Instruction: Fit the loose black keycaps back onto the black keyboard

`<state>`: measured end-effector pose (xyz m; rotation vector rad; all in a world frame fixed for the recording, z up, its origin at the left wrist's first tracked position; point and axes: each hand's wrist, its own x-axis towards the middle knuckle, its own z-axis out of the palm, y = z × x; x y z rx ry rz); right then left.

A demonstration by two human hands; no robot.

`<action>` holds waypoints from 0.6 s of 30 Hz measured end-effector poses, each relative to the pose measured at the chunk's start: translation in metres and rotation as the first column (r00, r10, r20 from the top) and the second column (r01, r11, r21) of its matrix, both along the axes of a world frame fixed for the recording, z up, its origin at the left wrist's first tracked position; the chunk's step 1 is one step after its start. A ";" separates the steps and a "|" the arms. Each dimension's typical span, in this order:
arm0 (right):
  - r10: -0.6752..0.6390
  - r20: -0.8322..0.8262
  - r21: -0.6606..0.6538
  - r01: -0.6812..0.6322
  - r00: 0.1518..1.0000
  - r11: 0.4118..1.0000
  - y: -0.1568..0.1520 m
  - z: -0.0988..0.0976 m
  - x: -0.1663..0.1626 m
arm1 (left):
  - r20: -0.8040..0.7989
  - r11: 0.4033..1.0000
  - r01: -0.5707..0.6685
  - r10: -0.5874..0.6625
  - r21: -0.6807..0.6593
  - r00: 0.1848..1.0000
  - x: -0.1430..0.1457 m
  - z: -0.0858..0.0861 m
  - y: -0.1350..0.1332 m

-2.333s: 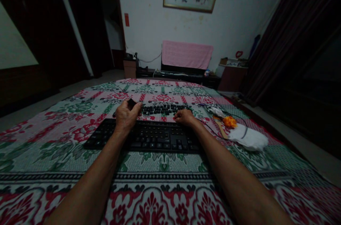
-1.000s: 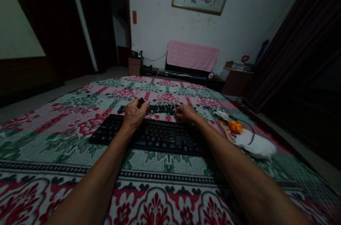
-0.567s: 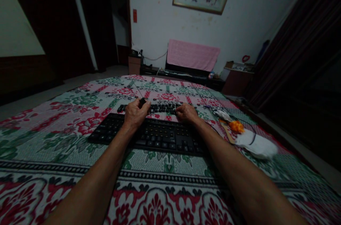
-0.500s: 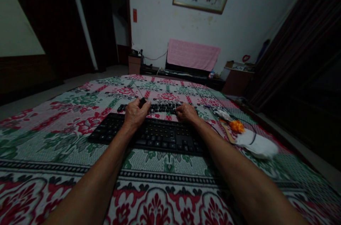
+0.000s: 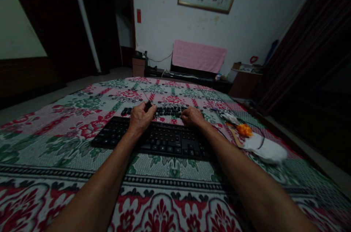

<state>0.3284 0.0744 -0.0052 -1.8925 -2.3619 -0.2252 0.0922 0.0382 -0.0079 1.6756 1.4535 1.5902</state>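
Note:
A black keyboard (image 5: 164, 140) lies on a floral bedspread (image 5: 82, 129) in front of me. Behind it lies a second, smaller black keyboard (image 5: 170, 110). My left hand (image 5: 140, 118) hovers over the near keyboard's far edge, fingers closed around a small dark object (image 5: 148, 105) with a thin stem sticking up from it. My right hand (image 5: 192, 116) rests with curled fingers at the right end of the far keyboard, touching its keys. The room is dim, so what the right fingers pinch is unclear.
To the right lie a white cloth (image 5: 264, 149), an orange object (image 5: 244, 129), a thin black cable (image 5: 255, 126) and a flat brown piece. Beyond the bed stand a low cabinet with a pink cloth (image 5: 199, 56) and a framed picture on the wall.
My left hand has edged slightly right toward the far keyboard, still holding the small dark object. My right hand stays at the far keyboard's right end. The view shifted a little.

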 end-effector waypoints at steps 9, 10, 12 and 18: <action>0.008 -0.226 0.173 0.032 0.974 0.984 -0.008 0.011 0.022 | -0.026 1.000 -0.001 0.001 0.009 1.000 0.000 0.001 -0.002; 0.004 -0.260 0.214 0.054 0.965 0.975 -0.011 0.012 0.026 | -0.037 1.000 0.004 -0.004 0.006 0.999 0.000 0.002 -0.003; 0.000 -0.318 0.258 0.086 0.948 0.962 -0.019 0.013 0.034 | -0.064 1.000 0.017 -0.018 -0.009 0.998 0.000 0.004 -0.005; -0.033 -0.430 0.202 0.132 0.902 0.971 -0.043 -0.002 0.038 | -0.107 0.993 0.086 -0.095 -0.086 0.990 -0.001 0.011 -0.010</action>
